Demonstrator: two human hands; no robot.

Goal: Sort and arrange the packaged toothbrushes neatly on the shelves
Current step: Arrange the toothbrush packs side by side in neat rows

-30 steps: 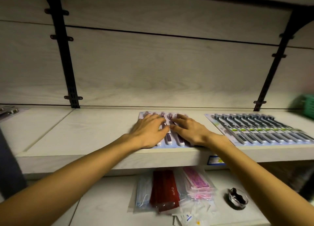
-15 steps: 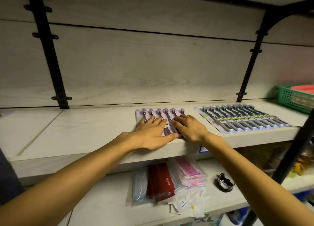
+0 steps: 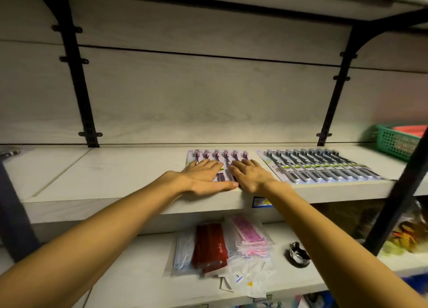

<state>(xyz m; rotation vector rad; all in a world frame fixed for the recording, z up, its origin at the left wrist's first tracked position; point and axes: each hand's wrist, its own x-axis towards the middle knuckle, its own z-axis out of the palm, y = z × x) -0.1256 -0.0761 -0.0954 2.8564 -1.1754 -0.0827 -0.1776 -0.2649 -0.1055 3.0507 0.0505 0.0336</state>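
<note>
A row of purple packaged toothbrushes [image 3: 216,154] lies flat on the pale wooden shelf [image 3: 120,175], heads pointing to the back wall. My left hand [image 3: 203,177] rests flat on the row's left half, fingers straight, thumb along the shelf's front edge. My right hand [image 3: 251,174] lies flat on the right half, touching the left hand. Both hands cover the packs' handles. To the right, a longer row of grey packaged toothbrushes [image 3: 322,166] lies side by side, untouched.
A green mesh basket [image 3: 393,143] stands at the shelf's far right. Black brackets [image 3: 85,113] rise at the back wall. A dark post [image 3: 398,199] crosses the right foreground. The lower shelf holds mask packs [image 3: 209,247], pink packets [image 3: 247,233] and a tape roll [image 3: 298,254].
The camera has shifted so the shelf sits more central. Both hands have slid toward the shelf's front edge on the purple packs, uncovering the brush heads.
</note>
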